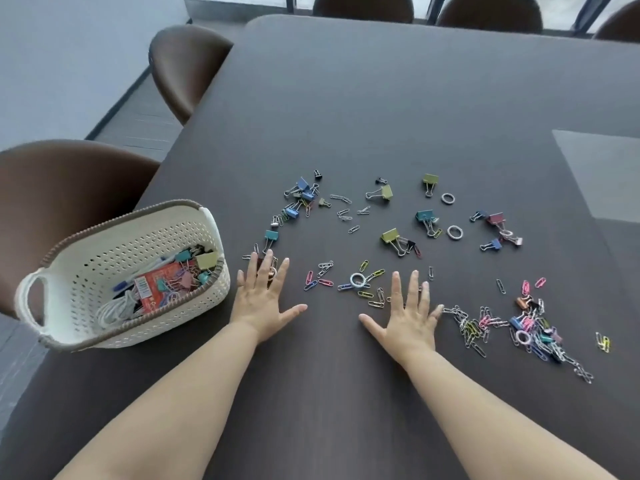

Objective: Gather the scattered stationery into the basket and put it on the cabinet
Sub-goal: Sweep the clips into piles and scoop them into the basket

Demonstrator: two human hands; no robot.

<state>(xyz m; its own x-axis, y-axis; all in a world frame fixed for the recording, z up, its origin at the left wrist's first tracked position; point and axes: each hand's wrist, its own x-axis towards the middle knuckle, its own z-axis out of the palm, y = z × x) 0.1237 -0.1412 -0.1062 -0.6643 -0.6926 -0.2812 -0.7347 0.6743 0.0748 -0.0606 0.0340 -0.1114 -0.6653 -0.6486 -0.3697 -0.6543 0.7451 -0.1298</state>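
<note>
A white perforated basket (86, 271) with a grey rim stands at the table's left edge, holding binder clips, pens, a red packet and a white cord. Coloured binder clips (298, 199), paper clips (367, 285) and metal rings (454, 232) lie scattered over the dark table. A dense heap of paper clips (530, 334) sits at the right. My left hand (263, 299) lies flat with spread fingers, its fingertips over a few clips beside the basket. My right hand (408, 317) lies flat too, its little finger touching the chain of clips at the right heap.
The dark table (381, 109) stretches far ahead. Brown chairs stand at the left edge (69, 188) (183, 67) and along the far edge (488, 10). A pale sheet (602, 174) lies at the right. Grey floor shows at the left.
</note>
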